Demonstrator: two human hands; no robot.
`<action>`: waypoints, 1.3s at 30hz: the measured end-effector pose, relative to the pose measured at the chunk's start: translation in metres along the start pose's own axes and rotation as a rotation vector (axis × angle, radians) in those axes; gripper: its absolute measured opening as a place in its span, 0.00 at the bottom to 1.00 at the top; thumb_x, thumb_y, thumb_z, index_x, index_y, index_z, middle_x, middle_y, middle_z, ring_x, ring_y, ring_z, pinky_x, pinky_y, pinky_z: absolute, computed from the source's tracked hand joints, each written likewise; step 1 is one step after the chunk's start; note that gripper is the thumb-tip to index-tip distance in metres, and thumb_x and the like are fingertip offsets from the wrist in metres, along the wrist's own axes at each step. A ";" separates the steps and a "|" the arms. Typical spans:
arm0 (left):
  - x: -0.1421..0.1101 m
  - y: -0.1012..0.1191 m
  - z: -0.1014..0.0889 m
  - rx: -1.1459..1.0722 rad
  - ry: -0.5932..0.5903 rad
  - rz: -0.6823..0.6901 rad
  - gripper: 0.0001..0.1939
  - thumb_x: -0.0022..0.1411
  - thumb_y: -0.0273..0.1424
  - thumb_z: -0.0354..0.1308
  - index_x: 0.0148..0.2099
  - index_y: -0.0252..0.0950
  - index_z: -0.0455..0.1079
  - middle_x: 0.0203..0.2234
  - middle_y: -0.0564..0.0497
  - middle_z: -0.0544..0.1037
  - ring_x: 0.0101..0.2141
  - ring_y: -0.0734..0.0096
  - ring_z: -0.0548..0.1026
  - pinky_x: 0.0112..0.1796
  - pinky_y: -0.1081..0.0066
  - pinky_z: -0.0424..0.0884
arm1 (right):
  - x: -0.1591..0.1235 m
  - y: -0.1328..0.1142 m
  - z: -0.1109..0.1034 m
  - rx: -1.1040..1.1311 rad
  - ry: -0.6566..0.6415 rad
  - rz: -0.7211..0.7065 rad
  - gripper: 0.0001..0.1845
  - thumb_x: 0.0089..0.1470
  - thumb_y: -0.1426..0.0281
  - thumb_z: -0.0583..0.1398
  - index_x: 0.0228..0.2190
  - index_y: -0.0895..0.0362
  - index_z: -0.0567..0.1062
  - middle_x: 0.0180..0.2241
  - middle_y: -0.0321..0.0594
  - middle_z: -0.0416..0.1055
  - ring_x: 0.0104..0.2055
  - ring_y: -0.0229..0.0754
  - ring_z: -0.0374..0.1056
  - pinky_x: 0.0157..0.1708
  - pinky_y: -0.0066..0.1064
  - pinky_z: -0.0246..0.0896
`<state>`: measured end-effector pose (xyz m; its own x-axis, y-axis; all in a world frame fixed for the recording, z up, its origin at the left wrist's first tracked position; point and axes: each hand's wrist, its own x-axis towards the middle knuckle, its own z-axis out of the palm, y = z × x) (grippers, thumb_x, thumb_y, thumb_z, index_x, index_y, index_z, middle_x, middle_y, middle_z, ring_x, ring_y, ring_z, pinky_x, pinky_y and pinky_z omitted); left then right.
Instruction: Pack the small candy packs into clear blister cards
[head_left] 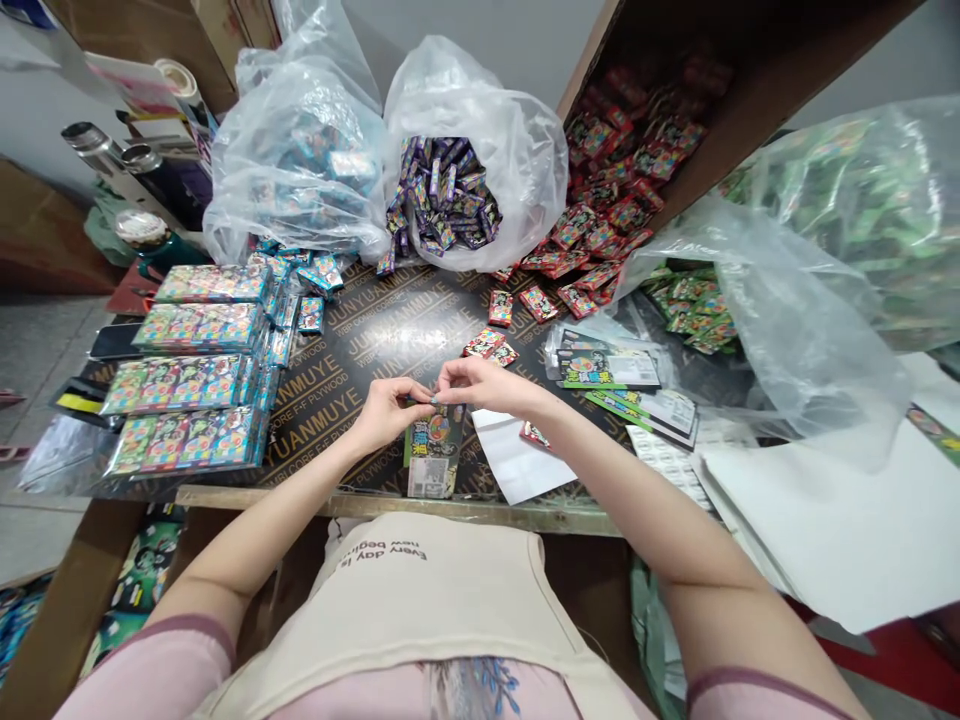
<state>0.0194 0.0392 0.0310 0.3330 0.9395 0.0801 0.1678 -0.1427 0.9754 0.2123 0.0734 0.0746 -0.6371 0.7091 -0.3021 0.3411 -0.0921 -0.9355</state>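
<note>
A flat plastic packet with a colourful printed front [433, 455] lies near the front edge of the dark plywood table. My left hand [391, 410] pinches the top edge of this packet, thumb and forefinger together. From the other side, my right hand [491, 388] has its fingertips closed at the same top edge, almost touching the left ones. Just beyond the hands are several small red boxes [487, 346]. Under my right wrist lie a white paper sheet [517, 465] and another red box [534, 434], partly hidden by the arm.
Stacked packs of small boxes [187, 385] stand at the left. Behind are plastic bags with blue boxes [300, 180] and purple boxes [446, 195], and a carton spilling red boxes [600, 225]. Printed packets [611, 368], green boxes [697, 310] and white sheets [832, 510] lie right.
</note>
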 end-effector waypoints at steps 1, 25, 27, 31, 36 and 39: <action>-0.001 0.001 0.000 0.006 0.004 0.000 0.04 0.49 0.28 0.66 0.28 0.33 0.75 0.27 0.47 0.81 0.31 0.66 0.78 0.35 0.69 0.72 | 0.003 -0.001 0.001 -0.026 -0.024 0.023 0.15 0.45 0.60 0.63 0.24 0.59 0.68 0.23 0.32 0.64 0.26 0.33 0.58 0.27 0.26 0.51; -0.018 -0.015 0.023 -0.233 0.119 -0.246 0.23 0.42 0.33 0.71 0.41 0.33 0.70 0.31 0.51 0.78 0.32 0.70 0.75 0.35 0.71 0.71 | 0.010 0.030 0.020 0.411 0.284 0.150 0.17 0.32 0.67 0.66 0.25 0.55 0.64 0.17 0.27 0.64 0.20 0.32 0.59 0.22 0.24 0.52; -0.029 -0.019 0.029 -0.417 0.051 -0.360 0.22 0.45 0.38 0.69 0.40 0.31 0.70 0.31 0.49 0.78 0.31 0.69 0.75 0.36 0.69 0.71 | 0.006 0.035 0.027 0.479 0.374 0.166 0.18 0.35 0.66 0.65 0.30 0.54 0.65 0.19 0.29 0.68 0.21 0.35 0.62 0.22 0.26 0.55; -0.046 0.002 0.013 -0.341 0.064 -0.306 0.20 0.53 0.40 0.64 0.41 0.29 0.72 0.34 0.47 0.79 0.33 0.66 0.76 0.38 0.68 0.71 | 0.010 0.040 0.023 0.381 0.506 0.103 0.25 0.44 0.57 0.64 0.43 0.52 0.68 0.37 0.41 0.75 0.35 0.41 0.71 0.33 0.32 0.65; -0.080 0.069 -0.062 0.295 0.201 0.085 0.16 0.61 0.28 0.54 0.52 0.36 0.71 0.46 0.46 0.78 0.45 0.64 0.75 0.48 0.66 0.70 | 0.027 0.040 0.014 0.235 0.539 0.005 0.26 0.45 0.49 0.62 0.42 0.52 0.71 0.42 0.47 0.73 0.40 0.45 0.72 0.38 0.37 0.68; -0.105 0.076 -0.110 0.753 0.392 0.234 0.25 0.58 0.19 0.47 0.55 0.41 0.69 0.51 0.46 0.74 0.54 0.62 0.70 0.56 0.56 0.62 | 0.025 0.043 0.020 0.133 0.491 -0.032 0.25 0.45 0.47 0.62 0.37 0.52 0.73 0.41 0.47 0.74 0.39 0.48 0.72 0.37 0.39 0.68</action>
<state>-0.1045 -0.0362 0.1191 0.1161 0.8802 0.4602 0.7482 -0.3822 0.5423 0.1971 0.0735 0.0232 -0.2348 0.9550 -0.1812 0.2155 -0.1306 -0.9677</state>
